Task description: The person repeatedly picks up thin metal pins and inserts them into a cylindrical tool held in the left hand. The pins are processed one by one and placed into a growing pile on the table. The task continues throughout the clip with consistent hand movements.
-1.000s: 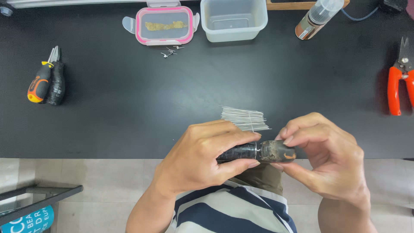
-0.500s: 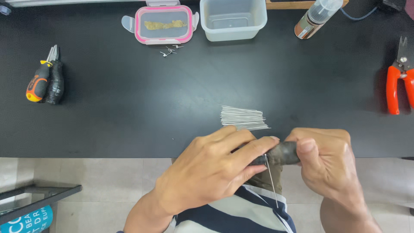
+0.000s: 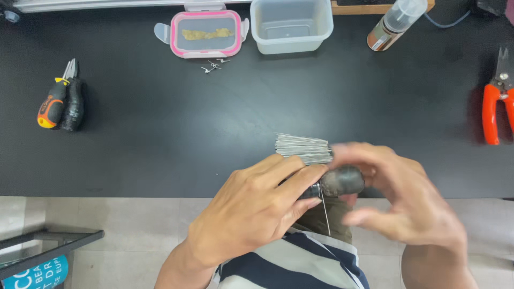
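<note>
I am leaning over the black table (image 3: pixel 160 139), and everything else is placed from it. My left hand (image 3: pixel 251 211) is hovering just off its near edge, fingers curled and gripping a dark cylinder-shaped tool (image 3: pixel 337 182), with a thin wire (image 3: pixel 325 213) hanging down from the tool toward my striped shirt. My right hand (image 3: pixel 407 206) is sitting at the tool's other end, blurred, fingers spread and loosely curved around it; I cannot tell whether it is actually gripping. On the table just behind my hands, a bundle of thin metal wires (image 3: pixel 302 147) is lying flat. Along the far edge, a clear plastic tub (image 3: pixel 292 24) is standing beside a pink-rimmed lidded box (image 3: pixel 206 33), with a few small metal bits (image 3: pixel 214 65) lying just in front of the box. A spray bottle (image 3: pixel 396 21) is lying at the far right. Red-handled cutters (image 3: pixel 495 101) are resting at the right edge, and an orange-and-black screwdriver with pliers (image 3: pixel 59 99) are lying at the left.
</note>
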